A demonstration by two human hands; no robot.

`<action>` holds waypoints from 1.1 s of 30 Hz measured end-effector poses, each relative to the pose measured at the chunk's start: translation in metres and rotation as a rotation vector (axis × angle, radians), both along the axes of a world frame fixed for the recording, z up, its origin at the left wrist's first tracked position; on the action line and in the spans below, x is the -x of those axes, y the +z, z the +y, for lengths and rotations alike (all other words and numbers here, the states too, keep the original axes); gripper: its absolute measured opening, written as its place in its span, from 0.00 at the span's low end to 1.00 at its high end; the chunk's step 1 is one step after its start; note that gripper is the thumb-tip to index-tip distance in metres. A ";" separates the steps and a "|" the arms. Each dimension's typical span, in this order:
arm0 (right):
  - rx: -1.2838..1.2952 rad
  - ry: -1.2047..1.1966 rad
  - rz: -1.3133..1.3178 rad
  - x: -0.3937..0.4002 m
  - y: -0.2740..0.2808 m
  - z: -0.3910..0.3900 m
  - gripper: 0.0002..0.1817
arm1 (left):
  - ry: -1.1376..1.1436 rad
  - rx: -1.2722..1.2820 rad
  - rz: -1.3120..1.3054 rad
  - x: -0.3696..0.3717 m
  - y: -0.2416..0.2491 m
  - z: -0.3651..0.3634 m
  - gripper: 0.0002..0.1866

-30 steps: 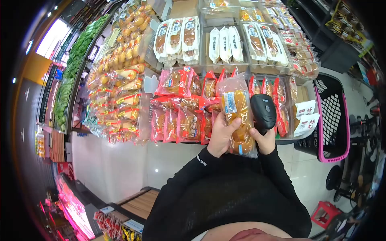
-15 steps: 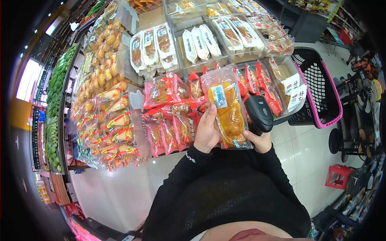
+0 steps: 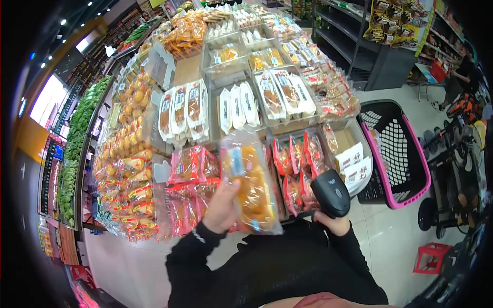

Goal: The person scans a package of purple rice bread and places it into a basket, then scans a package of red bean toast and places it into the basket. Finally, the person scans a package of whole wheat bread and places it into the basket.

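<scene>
Bagged bread (image 3: 254, 197) prob. light, soft, squashable, slick-wrapped; best held lightly by long edge, L grip (image 3: 224, 206) pinching there, R grip (image 3: 334, 224) clasped round handheld scanner (image 3: 331, 193).

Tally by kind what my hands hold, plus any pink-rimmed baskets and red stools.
Bagged bread in left hand: 1
Scanner in right hand: 1
Pink-rimmed basket: 1
Red stool: 1
Total: 4
</scene>
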State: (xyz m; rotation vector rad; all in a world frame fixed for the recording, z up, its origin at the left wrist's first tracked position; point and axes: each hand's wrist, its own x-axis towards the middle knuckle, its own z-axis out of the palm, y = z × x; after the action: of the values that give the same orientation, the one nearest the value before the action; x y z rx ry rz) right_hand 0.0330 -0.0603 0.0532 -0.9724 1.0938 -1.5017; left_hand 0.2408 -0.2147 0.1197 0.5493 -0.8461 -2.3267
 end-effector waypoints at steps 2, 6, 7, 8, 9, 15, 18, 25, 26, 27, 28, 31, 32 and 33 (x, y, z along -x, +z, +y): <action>-0.003 0.037 -0.045 0.020 0.009 0.003 0.29 | 0.071 0.145 -0.073 0.007 0.024 -0.021 0.23; -0.012 0.036 -0.069 0.056 -0.002 0.011 0.29 | 0.247 0.435 -0.240 0.049 0.051 -0.081 0.20; -0.020 0.035 -0.078 0.063 -0.001 0.011 0.29 | 0.276 0.459 -0.227 0.063 0.053 -0.098 0.19; -0.028 0.032 -0.089 0.069 -0.002 0.009 0.29 | 0.304 0.485 -0.213 0.079 0.055 -0.118 0.18; -0.036 0.027 -0.099 0.075 -0.003 0.008 0.29 | 0.307 0.482 -0.188 0.094 0.053 -0.141 0.17; -0.089 -0.013 -0.130 0.106 -0.005 -0.007 0.28 | 0.359 0.500 -0.073 0.200 0.009 -0.294 0.17; -0.106 -0.057 -0.165 0.117 -0.002 -0.015 0.21 | 0.430 0.411 -0.126 0.251 -0.005 -0.336 0.17; -0.205 -0.064 -0.230 0.134 -0.014 -0.027 0.18 | 0.569 0.304 -0.343 0.333 -0.072 -0.433 0.17; -0.220 -0.081 -0.254 0.135 -0.002 -0.034 0.15 | 0.558 0.304 -0.336 0.342 -0.077 -0.441 0.17; -0.254 -0.074 -0.245 0.137 -0.006 -0.034 0.15 | 0.572 0.350 -0.390 0.347 -0.081 -0.449 0.16; -0.289 -0.096 -0.262 0.137 -0.003 -0.037 0.15 | 0.588 0.398 -0.440 0.353 -0.089 -0.464 0.15; -0.368 -0.118 -0.299 0.145 -0.018 -0.041 0.19 | 0.652 0.496 -0.496 0.367 -0.128 -0.517 0.15; -0.382 -0.113 -0.272 0.147 -0.023 -0.043 0.19 | 0.668 0.520 -0.486 0.371 -0.142 -0.527 0.15; -0.394 -0.108 -0.246 0.149 -0.027 -0.045 0.19 | 0.658 0.510 -0.496 0.373 -0.146 -0.530 0.15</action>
State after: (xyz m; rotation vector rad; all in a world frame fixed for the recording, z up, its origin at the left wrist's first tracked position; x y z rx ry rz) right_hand -0.1159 -0.1055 0.0266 -0.4508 1.2152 -1.3772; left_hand -0.1326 -0.7447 -0.0263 1.0072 -1.2064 -1.3285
